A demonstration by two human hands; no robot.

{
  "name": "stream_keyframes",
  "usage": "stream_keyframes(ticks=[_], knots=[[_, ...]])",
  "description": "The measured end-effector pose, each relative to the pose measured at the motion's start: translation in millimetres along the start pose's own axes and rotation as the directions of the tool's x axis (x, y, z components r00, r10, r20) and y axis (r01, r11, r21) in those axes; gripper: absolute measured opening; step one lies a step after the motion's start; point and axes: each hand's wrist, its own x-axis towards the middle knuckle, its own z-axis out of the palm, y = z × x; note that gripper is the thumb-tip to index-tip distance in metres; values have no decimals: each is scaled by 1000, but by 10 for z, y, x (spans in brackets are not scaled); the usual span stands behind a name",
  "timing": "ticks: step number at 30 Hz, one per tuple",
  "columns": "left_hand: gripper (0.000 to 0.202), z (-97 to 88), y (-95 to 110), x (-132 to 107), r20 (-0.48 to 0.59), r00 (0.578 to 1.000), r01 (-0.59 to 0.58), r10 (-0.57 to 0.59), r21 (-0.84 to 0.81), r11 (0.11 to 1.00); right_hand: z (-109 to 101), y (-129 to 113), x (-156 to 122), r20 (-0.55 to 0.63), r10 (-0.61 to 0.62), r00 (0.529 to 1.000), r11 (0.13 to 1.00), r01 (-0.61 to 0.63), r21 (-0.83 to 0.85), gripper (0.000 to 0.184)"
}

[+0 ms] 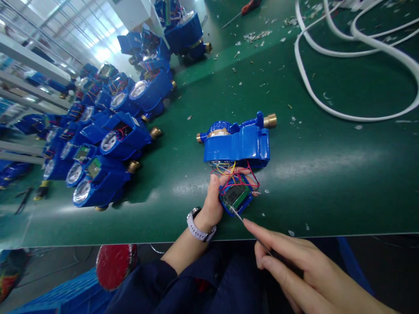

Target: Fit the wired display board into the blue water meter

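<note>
A blue water meter [238, 143] with brass ends lies on the green table [327, 174], its open side toward me. Thin coloured wires [234, 172] run from it to a small green display board in a blue frame [236, 197]. My left hand [212, 203], a watch on its wrist, is closed round that display board. My right hand [294, 266] pinches a thin metal tool [240, 218], and the tool's tip touches the board's near edge.
Several blue meters [108, 139] are heaped at the left of the table. White cables [327, 52] loop across the far right. Small scraps litter the far surface, and a red-handled screwdriver [248, 8] lies at the back. The table edge runs just before my wrists.
</note>
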Motion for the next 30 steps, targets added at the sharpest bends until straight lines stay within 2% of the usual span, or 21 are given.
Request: stream_keyframes(ticks=[4,13,23,30], knots=[[68,23,9,3,7,1000,-14,14,12,1000,-4,-3,-4,-4,43,999,999,-43,18,45],[67,47,10,16,-4,999,-54,54,59,997,8,28,1,-5,47,999,997,-47,65,43],[65,39,-10,-5,-32,996,-76,78,54,996,10,44,-58,-57,57,997,998,-57,0,43],[66,33,-18,-11,-52,994,-86,92,112,990,32,55,-56,-76,60,995,998,-61,-14,42]])
